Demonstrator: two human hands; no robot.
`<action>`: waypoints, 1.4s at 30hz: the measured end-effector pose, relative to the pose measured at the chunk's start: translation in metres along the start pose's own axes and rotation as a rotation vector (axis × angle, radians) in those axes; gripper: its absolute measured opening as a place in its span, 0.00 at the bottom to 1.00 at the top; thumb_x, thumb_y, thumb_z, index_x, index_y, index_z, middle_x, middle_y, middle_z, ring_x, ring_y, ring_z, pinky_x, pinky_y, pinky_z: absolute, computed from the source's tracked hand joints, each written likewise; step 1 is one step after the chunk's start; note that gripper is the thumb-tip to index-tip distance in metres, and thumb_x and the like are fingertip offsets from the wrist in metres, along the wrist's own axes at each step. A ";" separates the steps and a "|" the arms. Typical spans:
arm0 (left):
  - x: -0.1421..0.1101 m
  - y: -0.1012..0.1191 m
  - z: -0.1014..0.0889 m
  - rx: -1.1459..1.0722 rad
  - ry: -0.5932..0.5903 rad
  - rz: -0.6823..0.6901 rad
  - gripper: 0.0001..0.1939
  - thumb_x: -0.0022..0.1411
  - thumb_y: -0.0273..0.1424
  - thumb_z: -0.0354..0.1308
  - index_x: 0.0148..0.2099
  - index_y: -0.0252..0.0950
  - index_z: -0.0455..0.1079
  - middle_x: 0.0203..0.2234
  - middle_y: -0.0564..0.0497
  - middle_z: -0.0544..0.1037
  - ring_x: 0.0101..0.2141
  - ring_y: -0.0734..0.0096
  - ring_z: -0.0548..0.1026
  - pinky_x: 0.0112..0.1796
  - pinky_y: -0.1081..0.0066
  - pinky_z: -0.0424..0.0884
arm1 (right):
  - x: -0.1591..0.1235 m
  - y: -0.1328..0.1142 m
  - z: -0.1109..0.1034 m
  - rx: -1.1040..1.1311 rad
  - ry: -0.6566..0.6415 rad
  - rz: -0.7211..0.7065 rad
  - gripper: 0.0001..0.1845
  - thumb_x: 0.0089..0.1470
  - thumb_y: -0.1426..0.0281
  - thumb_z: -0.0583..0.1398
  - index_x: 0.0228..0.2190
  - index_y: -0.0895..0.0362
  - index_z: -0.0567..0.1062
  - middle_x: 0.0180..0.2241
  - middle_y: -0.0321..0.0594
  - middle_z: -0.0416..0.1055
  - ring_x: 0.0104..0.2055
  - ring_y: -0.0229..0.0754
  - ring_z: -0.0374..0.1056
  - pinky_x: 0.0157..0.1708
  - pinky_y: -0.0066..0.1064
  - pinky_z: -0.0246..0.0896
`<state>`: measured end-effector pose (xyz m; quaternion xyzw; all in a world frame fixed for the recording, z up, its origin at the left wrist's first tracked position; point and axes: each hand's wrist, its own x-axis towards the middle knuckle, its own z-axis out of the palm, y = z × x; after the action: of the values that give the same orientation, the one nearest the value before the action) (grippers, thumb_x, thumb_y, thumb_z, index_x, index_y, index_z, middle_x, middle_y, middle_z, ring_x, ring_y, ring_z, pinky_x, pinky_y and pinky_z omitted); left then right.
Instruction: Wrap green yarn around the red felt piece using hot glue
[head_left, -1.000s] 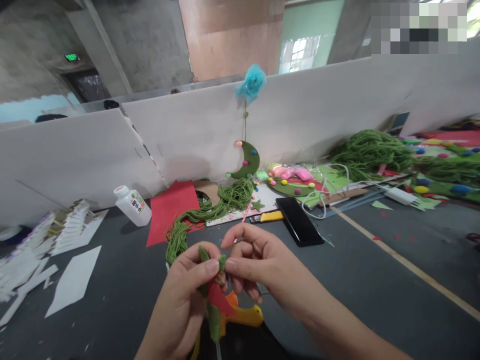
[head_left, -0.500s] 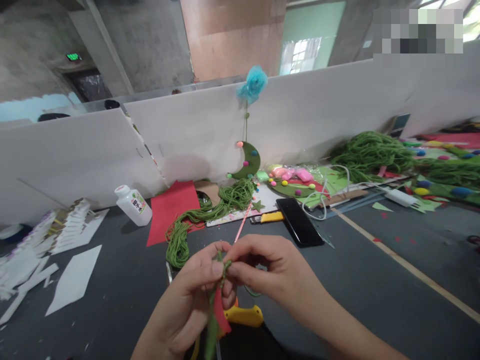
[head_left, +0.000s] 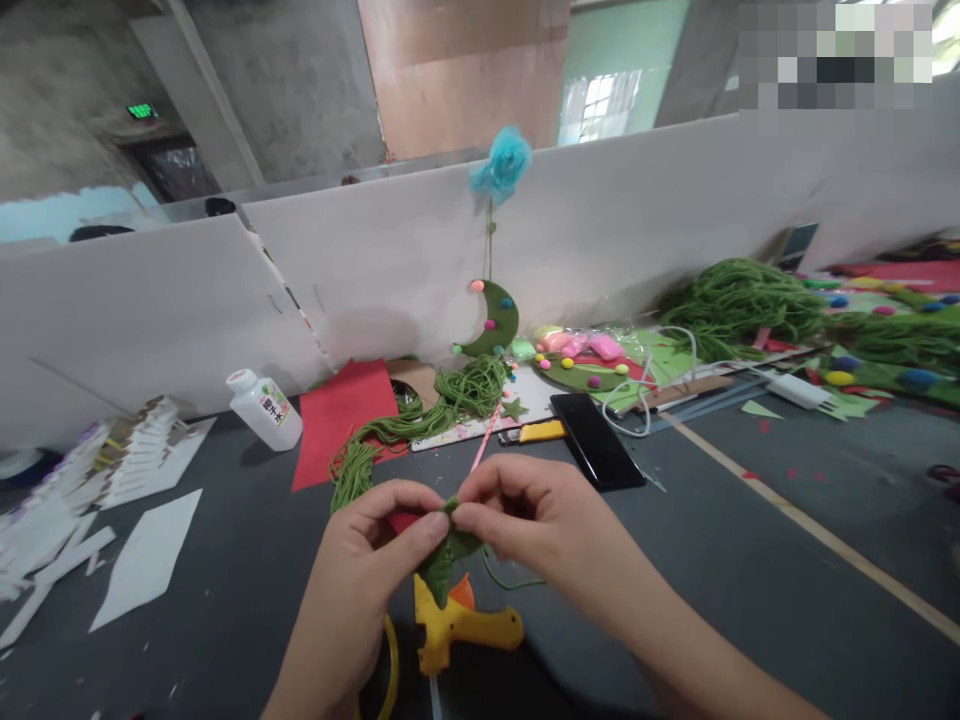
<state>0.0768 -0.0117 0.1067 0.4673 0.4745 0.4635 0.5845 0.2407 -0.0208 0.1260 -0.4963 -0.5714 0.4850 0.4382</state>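
Observation:
A green felt piece with a pointed lower end hangs between my two hands, and a bit of red shows behind it. My left hand pinches its upper edge between thumb and forefinger. Thumb and fingertips of my right hand close on the same edge, almost touching the left thumb. Just below the felt lies a yellow hot glue gun with an orange trigger. A thin green strand curves out under my right hand. My palms hide part of the felt.
Green yarn, red felt, a white bottle, a yellow cutter and a black phone lie beyond my hands. A green moon hangs before the white partition. White scraps are at left, a charger at right.
The felt piece has been turned and raised, so its long end and red strip no longer hang over the glue gun. Both hands keep pinching its upper edge.

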 end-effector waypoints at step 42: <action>0.001 0.000 0.005 -0.555 -0.432 -0.298 0.08 0.47 0.24 0.68 0.29 0.33 0.72 0.17 0.56 0.71 0.17 0.82 0.68 0.21 0.82 0.65 | -0.003 0.003 0.005 0.395 -0.263 0.069 0.05 0.46 0.68 0.64 0.27 0.57 0.75 0.19 0.33 0.72 0.20 0.33 0.67 0.16 0.21 0.50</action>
<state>0.0814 -0.0108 0.1071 0.3040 0.2597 0.3750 0.8363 0.2362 -0.0243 0.1217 -0.3525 -0.5004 0.6625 0.4317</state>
